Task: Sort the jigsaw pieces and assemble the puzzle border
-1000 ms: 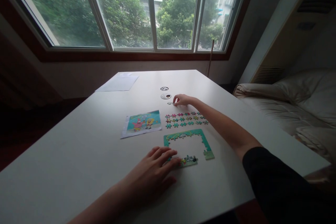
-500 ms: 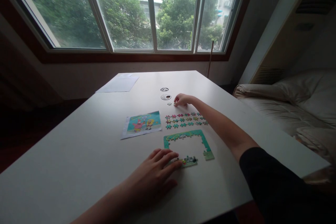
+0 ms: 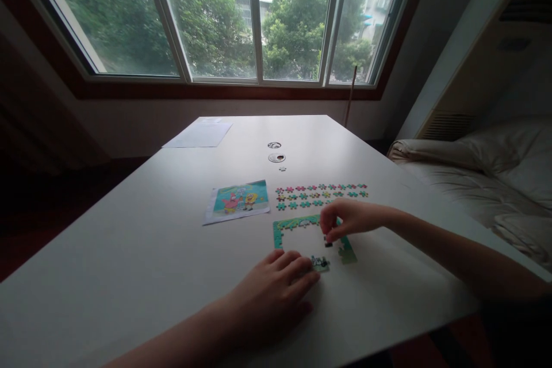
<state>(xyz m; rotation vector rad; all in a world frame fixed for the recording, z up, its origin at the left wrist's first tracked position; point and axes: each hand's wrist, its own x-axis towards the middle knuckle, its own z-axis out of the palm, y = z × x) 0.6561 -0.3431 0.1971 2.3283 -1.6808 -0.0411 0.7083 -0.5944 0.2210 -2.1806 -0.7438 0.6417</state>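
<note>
A partly joined jigsaw puzzle frame point(image 3: 297, 222) lies on the white table, green and teal along its border, with a gap in its lower edge. My left hand point(image 3: 284, 279) rests with fingers stretched over the puzzle's lower left part, hiding some of it. Between the thumb and fingertips of my right hand point(image 3: 342, 219) is a small dark puzzle piece point(image 3: 328, 243), held above the right part of the frame's open middle. Behind the frame, loose puzzle pieces point(image 3: 305, 204) stand in three rows, partly covered by my right hand.
Left of the rows lies a picture sheet point(image 3: 241, 198) with cartoon figures. Farther back are a single piece point(image 3: 282, 169), two round badge-like discs point(image 3: 276, 158) and white paper point(image 3: 200, 133) at the table's far left corner. A sofa point(image 3: 457, 167) stands to the right.
My right hand has come back from the far single pieces to the puzzle frame, bringing one piece. One of the two far pieces has gone from its spot. My left hand stays at the puzzle.
</note>
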